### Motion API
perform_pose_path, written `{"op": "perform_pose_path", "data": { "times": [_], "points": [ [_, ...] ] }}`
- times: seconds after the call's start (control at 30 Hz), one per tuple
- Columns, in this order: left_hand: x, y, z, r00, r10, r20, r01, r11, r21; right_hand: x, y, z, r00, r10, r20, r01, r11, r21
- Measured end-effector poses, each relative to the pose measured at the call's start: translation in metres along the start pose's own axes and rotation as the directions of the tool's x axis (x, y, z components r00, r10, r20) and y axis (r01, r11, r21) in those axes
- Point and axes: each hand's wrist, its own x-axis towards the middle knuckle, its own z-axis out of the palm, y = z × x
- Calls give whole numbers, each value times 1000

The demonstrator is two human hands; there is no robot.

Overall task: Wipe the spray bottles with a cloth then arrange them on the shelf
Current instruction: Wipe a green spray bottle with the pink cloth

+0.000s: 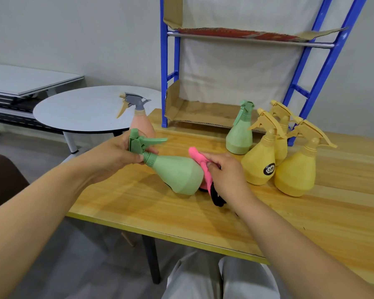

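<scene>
My left hand (115, 155) grips the neck and trigger head of a green spray bottle (177, 172), held on its side above the wooden table (151, 203). My right hand (227, 171) presses a pink and black cloth (205, 173) against the bottle's base. A second green bottle (239, 131) and three yellow bottles (260, 162) (296, 171) (282, 126) stand upright to the right. A peach bottle with a grey trigger (139, 121) stands behind my left hand. The blue shelf (164, 87) stands at the back, lined with cardboard (194, 114).
A round grey table (84, 108) sits off the left end of the wooden table, with a folded grey table (26, 80) behind it. A dark chair (2, 180) is at the left edge. My knees (220, 279) are under the near table edge.
</scene>
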Motion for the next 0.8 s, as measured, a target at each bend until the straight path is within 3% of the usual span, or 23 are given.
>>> {"op": "perform_pose_path", "data": {
  "times": [0.17, 0.33, 0.5, 0.8],
  "points": [
    [1, -6, 8, 997, -7, -77, 12, 998, 67, -3, 11, 3, 999, 34, -4, -34, 997, -73],
    [-1, -10, 14, 989, -80, -122, 59, 984, -167, -11, 9, -9, 994, 22, -109, -17, 999, 52],
    [-3, -9, 19, 962, -229, -147, 144, 887, -440, -19, 7, -18, 981, -3, -194, 28, 992, 124],
    [-4, -2, 35, 906, -400, -140, 224, 732, -644, -29, -22, -18, 978, -92, -189, 149, 937, 317]
  ]
}}
